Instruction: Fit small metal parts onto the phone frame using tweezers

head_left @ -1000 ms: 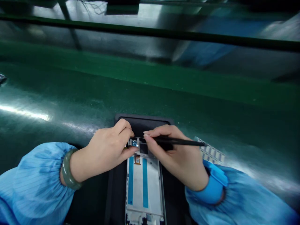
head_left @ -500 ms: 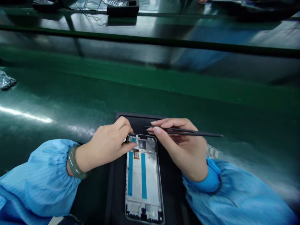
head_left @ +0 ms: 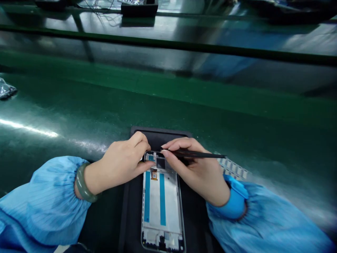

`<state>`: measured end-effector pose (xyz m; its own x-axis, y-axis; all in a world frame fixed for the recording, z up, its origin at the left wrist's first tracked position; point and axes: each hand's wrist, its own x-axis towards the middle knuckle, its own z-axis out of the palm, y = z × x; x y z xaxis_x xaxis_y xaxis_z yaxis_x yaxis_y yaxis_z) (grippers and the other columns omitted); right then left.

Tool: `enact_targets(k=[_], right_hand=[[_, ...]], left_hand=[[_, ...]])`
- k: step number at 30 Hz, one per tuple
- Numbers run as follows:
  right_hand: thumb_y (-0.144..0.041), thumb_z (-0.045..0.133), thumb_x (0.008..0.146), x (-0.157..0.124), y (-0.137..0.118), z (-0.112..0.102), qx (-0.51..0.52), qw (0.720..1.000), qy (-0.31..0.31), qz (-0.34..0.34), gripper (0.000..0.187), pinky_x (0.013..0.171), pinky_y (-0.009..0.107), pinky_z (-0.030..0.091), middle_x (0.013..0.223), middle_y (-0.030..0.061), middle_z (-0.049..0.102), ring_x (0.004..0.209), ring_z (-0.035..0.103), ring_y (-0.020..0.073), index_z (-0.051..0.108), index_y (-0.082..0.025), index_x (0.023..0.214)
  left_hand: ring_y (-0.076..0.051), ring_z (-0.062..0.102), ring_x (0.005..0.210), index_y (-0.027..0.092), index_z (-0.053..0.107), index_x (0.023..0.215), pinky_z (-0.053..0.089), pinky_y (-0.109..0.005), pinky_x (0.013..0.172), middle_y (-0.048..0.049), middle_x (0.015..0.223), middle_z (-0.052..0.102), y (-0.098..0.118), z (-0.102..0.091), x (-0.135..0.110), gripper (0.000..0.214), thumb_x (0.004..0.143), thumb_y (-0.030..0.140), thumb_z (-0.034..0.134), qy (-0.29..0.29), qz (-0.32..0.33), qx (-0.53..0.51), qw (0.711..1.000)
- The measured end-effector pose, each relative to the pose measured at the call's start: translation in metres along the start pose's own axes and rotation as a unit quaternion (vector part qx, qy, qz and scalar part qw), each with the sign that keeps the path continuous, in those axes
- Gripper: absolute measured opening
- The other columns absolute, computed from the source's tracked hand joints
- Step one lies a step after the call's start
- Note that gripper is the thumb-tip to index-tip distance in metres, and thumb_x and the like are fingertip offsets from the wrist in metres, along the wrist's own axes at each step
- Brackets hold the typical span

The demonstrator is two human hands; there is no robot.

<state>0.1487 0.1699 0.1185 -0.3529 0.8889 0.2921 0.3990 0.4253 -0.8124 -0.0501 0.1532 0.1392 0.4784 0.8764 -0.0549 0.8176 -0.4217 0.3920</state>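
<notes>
An opened phone frame [head_left: 155, 207] with two blue strips and a small orange flex cable [head_left: 154, 175] lies on a black tray [head_left: 133, 211]. At its upper left corner, my left hand [head_left: 125, 157] grips the edge, thumb over the inner face and the other fingers bent at the rim. My right hand [head_left: 196, 168] is closed around black tweezers [head_left: 196, 154], held nearly level. Their tips are at the frame's top edge, partly hidden by my fingers, so I cannot tell whether they touch anything.
Beside my right wrist lies a pale sheet of small parts in rows [head_left: 234, 167]. A clear plastic bag [head_left: 6, 89] rests at the far left of the green tabletop [head_left: 105, 95]. Beyond a dark rail [head_left: 168, 43] stands a black box [head_left: 139, 8] near loose wires.
My right hand has moved left and slightly down, bringing the tweezers to the frame's top edge. More of the pale sheet shows. My left hand keeps its place on the frame.
</notes>
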Motion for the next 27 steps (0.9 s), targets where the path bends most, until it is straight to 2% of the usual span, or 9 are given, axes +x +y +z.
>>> enact_targets(k=[9, 12, 14, 15, 18, 19, 21, 23, 27], right_hand=[[-0.011, 0.057, 0.083, 0.001, -0.01, 0.002, -0.087, 0.994, -0.037, -0.054, 0.014, 0.066, 0.029, 0.05, 0.085, 0.0021, 0.061, 0.079, 0.061, 0.0168, 0.051, -0.022, 0.088], [-0.014, 0.059, 0.083, 0.002, -0.01, 0.0, -0.065, 0.997, -0.035, -0.024, 0.01, 0.064, 0.029, 0.051, 0.083, 0.002, 0.062, 0.077, 0.063, 0.0171, 0.055, -0.022, 0.087], [-0.02, 0.062, 0.083, 0.004, -0.003, -0.002, 0.045, 0.997, 0.037, 0.056, 0.007, 0.06, 0.027, 0.054, 0.079, 0.0004, 0.063, 0.07, 0.065, 0.0158, 0.055, -0.022, 0.085], [-0.024, 0.064, 0.082, 0.005, 0.002, -0.002, 0.115, 0.984, 0.09, 0.1, 0.01, 0.058, 0.026, 0.055, 0.077, -0.0007, 0.064, 0.066, 0.066, 0.0151, 0.055, -0.022, 0.084], [-0.033, 0.071, 0.076, 0.012, 0.018, -0.003, 0.284, 0.913, 0.23, 0.181, 0.024, 0.057, 0.025, 0.058, 0.071, -0.0028, 0.065, 0.057, 0.066, 0.0133, 0.052, -0.021, 0.082], [-0.035, 0.073, 0.073, 0.014, 0.022, -0.003, 0.313, 0.895, 0.252, 0.191, 0.027, 0.058, 0.025, 0.058, 0.07, -0.003, 0.066, 0.056, 0.066, 0.0126, 0.051, -0.02, 0.081], [-0.036, 0.075, 0.071, 0.018, 0.025, -0.003, 0.334, 0.884, 0.257, 0.202, 0.03, 0.057, 0.023, 0.057, 0.07, -0.0027, 0.066, 0.056, 0.065, 0.0118, 0.052, -0.02, 0.08], [-0.037, 0.075, 0.071, 0.018, 0.023, -0.003, 0.311, 0.9, 0.232, 0.198, 0.029, 0.057, 0.023, 0.056, 0.071, -0.0021, 0.066, 0.057, 0.066, 0.0123, 0.053, -0.02, 0.08], [-0.035, 0.073, 0.073, 0.01, 0.013, -0.003, 0.185, 0.964, 0.14, 0.131, 0.022, 0.059, 0.026, 0.055, 0.071, -0.0022, 0.062, 0.062, 0.064, 0.0142, 0.058, -0.02, 0.077]], left_hand=[[-0.017, 0.062, 0.077, 0.015, 0.054, 0.102, 0.052, -0.03, 0.058, -0.0047, 0.109, 0.054, 0.002, -0.001, 0.001, 0.025, 0.087, 0.036, 0.052, -0.01, -0.005, 0.012, 1.0], [-0.018, 0.062, 0.078, 0.015, 0.053, 0.102, 0.053, -0.031, 0.058, -0.0056, 0.11, 0.053, 0.001, -0.001, 0.0, 0.026, 0.088, 0.037, 0.051, -0.01, 0.0, 0.01, 1.0], [-0.018, 0.061, 0.081, 0.016, 0.051, 0.105, 0.054, -0.032, 0.06, -0.0053, 0.11, 0.052, -0.001, -0.001, 0.0, 0.027, 0.089, 0.038, 0.051, -0.006, 0.011, -0.001, 1.0], [-0.018, 0.061, 0.083, 0.016, 0.05, 0.106, 0.054, -0.032, 0.063, -0.0051, 0.11, 0.052, -0.002, -0.001, -0.001, 0.027, 0.089, 0.038, 0.05, -0.002, 0.015, -0.012, 1.0], [-0.018, 0.059, 0.091, 0.016, 0.047, 0.108, 0.054, -0.034, 0.071, -0.0057, 0.113, 0.052, -0.003, -0.002, -0.002, 0.024, 0.093, 0.034, 0.044, 0.034, 0.01, -0.043, 0.998], [-0.019, 0.059, 0.092, 0.016, 0.047, 0.107, 0.054, -0.034, 0.071, -0.006, 0.112, 0.053, -0.001, -0.002, -0.003, 0.023, 0.094, 0.034, 0.041, 0.053, 0.012, -0.047, 0.997], [-0.019, 0.06, 0.087, 0.016, 0.048, 0.103, 0.053, -0.034, 0.067, -0.0057, 0.106, 0.055, 0.009, -0.002, -0.005, 0.023, 0.095, 0.034, 0.038, 0.074, 0.037, -0.037, 0.996], [-0.019, 0.06, 0.078, 0.016, 0.049, 0.099, 0.052, -0.032, 0.057, -0.0042, 0.097, 0.056, 0.025, 0.001, -0.009, 0.024, 0.095, 0.035, 0.036, 0.055, 0.091, -0.012, 0.994], [-0.019, 0.056, 0.066, 0.016, 0.051, 0.093, 0.044, -0.031, 0.044, -0.002, 0.084, 0.056, 0.067, 0.017, -0.02, 0.03, 0.093, 0.044, 0.04, -0.004, 0.183, 0.054, 0.982]])
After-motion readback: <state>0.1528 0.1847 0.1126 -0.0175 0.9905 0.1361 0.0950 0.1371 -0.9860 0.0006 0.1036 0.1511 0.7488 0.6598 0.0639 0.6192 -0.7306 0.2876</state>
